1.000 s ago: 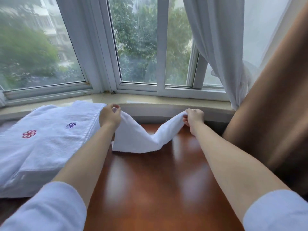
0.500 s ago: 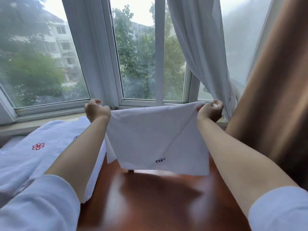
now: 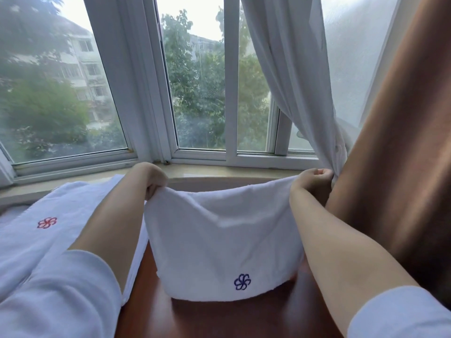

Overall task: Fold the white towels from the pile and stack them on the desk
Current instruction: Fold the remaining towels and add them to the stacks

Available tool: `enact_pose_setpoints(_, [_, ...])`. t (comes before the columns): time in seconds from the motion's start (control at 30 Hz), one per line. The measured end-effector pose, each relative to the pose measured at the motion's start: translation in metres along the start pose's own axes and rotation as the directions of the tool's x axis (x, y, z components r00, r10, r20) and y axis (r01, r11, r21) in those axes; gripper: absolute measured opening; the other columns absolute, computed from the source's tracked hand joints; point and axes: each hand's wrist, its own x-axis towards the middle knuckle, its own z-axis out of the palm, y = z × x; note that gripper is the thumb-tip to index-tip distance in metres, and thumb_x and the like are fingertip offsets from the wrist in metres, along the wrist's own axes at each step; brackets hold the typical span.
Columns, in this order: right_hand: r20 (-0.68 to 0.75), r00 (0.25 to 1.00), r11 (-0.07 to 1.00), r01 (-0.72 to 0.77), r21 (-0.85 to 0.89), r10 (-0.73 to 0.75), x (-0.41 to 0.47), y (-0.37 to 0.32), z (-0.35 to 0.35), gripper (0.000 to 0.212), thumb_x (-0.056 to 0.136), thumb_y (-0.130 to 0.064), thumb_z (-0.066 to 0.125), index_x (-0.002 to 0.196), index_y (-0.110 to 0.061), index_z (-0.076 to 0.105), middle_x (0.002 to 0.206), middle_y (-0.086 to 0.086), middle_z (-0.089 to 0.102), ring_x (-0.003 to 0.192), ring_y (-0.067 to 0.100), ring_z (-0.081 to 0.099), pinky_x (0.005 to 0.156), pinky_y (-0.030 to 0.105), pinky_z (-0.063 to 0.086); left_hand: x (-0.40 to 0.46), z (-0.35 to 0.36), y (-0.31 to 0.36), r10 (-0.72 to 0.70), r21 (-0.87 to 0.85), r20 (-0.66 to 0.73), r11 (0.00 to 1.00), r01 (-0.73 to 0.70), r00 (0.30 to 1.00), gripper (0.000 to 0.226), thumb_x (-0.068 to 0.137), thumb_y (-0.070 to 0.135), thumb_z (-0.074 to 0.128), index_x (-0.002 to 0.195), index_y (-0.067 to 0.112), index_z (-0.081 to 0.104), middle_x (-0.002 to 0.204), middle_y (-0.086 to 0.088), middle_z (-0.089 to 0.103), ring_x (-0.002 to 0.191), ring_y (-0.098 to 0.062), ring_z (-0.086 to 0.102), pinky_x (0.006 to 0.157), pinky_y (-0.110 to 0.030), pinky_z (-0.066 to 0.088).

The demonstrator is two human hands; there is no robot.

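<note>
White towel [image 3: 219, 240] stretched above the desk [image 3: 219, 320], top corners pinched in curled fingers of left hand [image 3: 152, 178] and right hand [image 3: 311, 180], both arms reaching straight forward, lower hem touching the wood. One towel held, one pile [image 3: 44, 228] lying just left. One blue flower [image 3: 242, 281], one red flower [image 3: 47, 222].

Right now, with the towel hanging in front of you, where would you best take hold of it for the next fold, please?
Probably by the two bottom corners of the blue-flower towel, from below, near the desk. It hangs spread from its top corners, pinched by the left hand and right hand, so the lower hem hangs free.
</note>
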Motion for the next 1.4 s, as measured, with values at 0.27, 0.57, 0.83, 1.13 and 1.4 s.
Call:
enact_pose_setpoints(0.27, [0.691, 0.723, 0.999, -0.023, 0.037, -0.008, 0.0, 0.019, 0.065, 0.062, 0.091, -0.014, 0.042, 0.15, -0.025, 0.024, 0.142, 0.008, 0.046, 0.125, 0.029, 0.047, 0.1, 0.033, 0.036, 0.09, 0.005, 0.044, 0.147, -0.478, -0.402, 0.808, -0.344, 0.904, 0.032, 0.087, -0.005, 0.05, 0.118, 0.0, 0.053, 0.116, -0.02, 0.055, 0.106, -0.031, 0.057, 0.091, -0.038, 0.049])
enact_pose_setpoints(0.57, [0.83, 0.476, 0.928, 0.068, -0.366, 0.292, -0.022, 0.15, 0.105, 0.052, 0.094, -0.017, 0.053, 0.143, -0.016, 0.038, 0.138, 0.014, 0.047, 0.103, 0.025, 0.049, 0.083, 0.027, 0.037, 0.186, 0.145, 0.028, 0.178, -0.137, -0.172, 0.97, -0.202, 0.969, 0.025, 0.087, 0.003, 0.052, 0.11, -0.003, 0.06, 0.123, -0.023, 0.059, 0.111, -0.035, 0.057, 0.09, -0.039, 0.048])
enact_pose_setpoints(0.83, [0.776, 0.484, 0.795, 0.232, -0.56, 0.405, -0.028, 0.194, 0.107, 0.052, 0.091, -0.015, 0.05, 0.142, -0.017, 0.04, 0.14, 0.012, 0.044, 0.118, 0.03, 0.048, 0.093, 0.032, 0.043, 0.209, 0.207, 0.009, 0.079, -0.005, 0.008, 0.997, -0.079, 0.997, 0.043, 0.09, 0.011, 0.051, 0.132, 0.005, 0.048, 0.134, -0.013, 0.052, 0.123, -0.029, 0.051, 0.1, -0.032, 0.044])
enact_pose_setpoints(1.13, [0.502, 0.666, 0.443, 0.276, -0.853, 0.552, -0.023, 0.222, 0.038, 0.065, 0.083, -0.022, 0.063, 0.137, -0.014, 0.029, 0.141, 0.014, 0.027, 0.129, 0.031, 0.031, 0.1, 0.041, 0.037, 0.169, 0.243, -0.028, -0.211, -0.008, 0.128, 0.977, 0.213, 0.969, 0.081, 0.085, 0.017, 0.069, 0.145, 0.0, 0.017, 0.139, -0.017, 0.042, 0.125, -0.031, 0.049, 0.1, -0.036, 0.046])
enact_pose_setpoints(1.4, [0.358, 0.785, 0.63, -0.054, -0.775, 0.506, -0.032, 0.239, -0.005, 0.073, 0.085, -0.019, 0.061, 0.146, -0.011, 0.022, 0.143, 0.016, 0.028, 0.125, 0.035, 0.036, 0.106, 0.043, 0.035, 0.122, 0.26, -0.049, -0.218, 0.096, 0.186, 0.974, 0.203, 0.958, 0.051, 0.094, 0.029, 0.059, 0.136, 0.004, 0.043, 0.138, -0.006, 0.048, 0.125, -0.021, 0.051, 0.098, -0.027, 0.043])
